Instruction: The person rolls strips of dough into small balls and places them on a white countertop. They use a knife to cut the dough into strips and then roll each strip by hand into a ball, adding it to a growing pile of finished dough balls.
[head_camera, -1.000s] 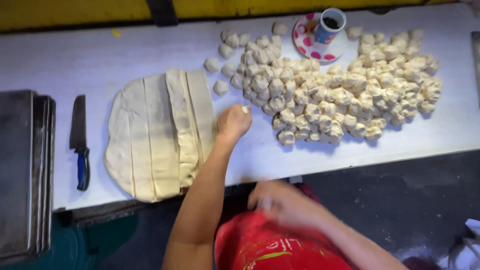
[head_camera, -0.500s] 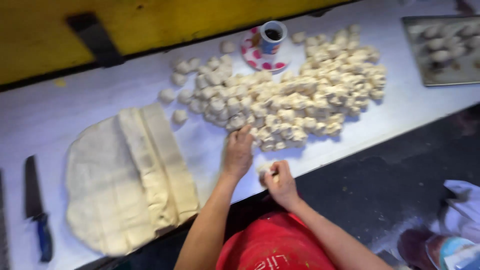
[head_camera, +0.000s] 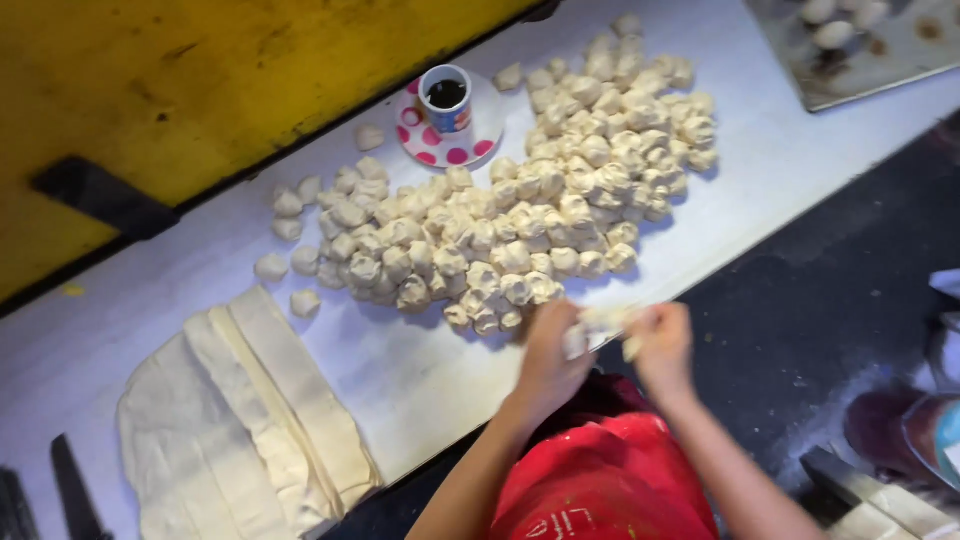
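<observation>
Stretching a dough strip between both closed hands, left hand and right hand, at lower centre; next, tearing off a piece probably requires firm pinching.

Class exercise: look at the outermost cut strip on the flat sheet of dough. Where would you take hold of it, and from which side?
Probably best taken at the far end of the cut strip, from the bare worktop side. It lies flat, long and narrow along the dough sheet, so only that outer edge and end are free to lift.
</observation>
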